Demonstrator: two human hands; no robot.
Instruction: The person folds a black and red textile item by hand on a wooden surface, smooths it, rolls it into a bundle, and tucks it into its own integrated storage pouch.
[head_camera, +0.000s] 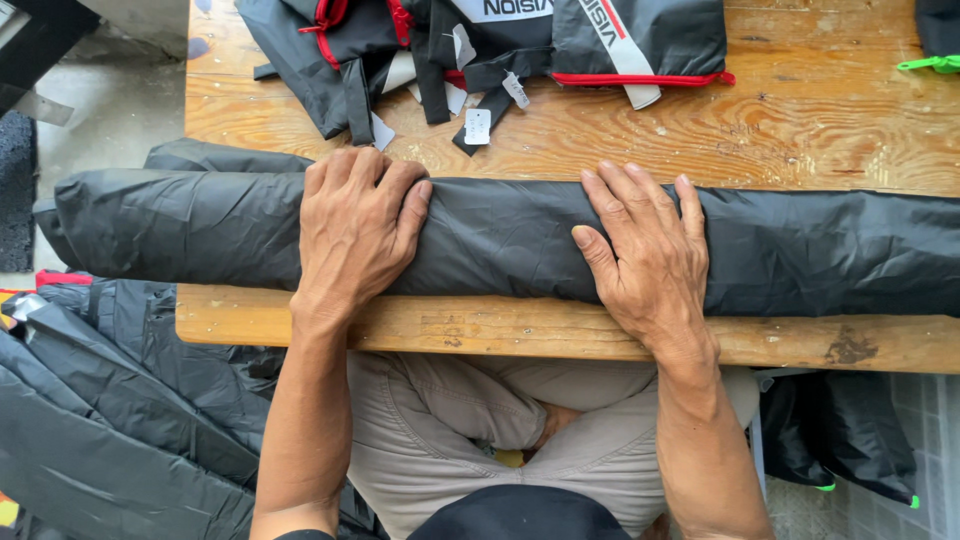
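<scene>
Bright, even daylight, soft and diffuse; no hard shadows. Mild sheen on the long black rolled nylon fabric. Sharp focus across the worn wooden plank table. Slight wide-angle bending at left, right edges. No motion blur.

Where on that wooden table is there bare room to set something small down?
Bare wood shows beyond the rolled black fabric, right of the tagged black bags, around. A narrow strip runs along the near edge. The middle is crowded: the left hand and right hand press on the roll.
</scene>
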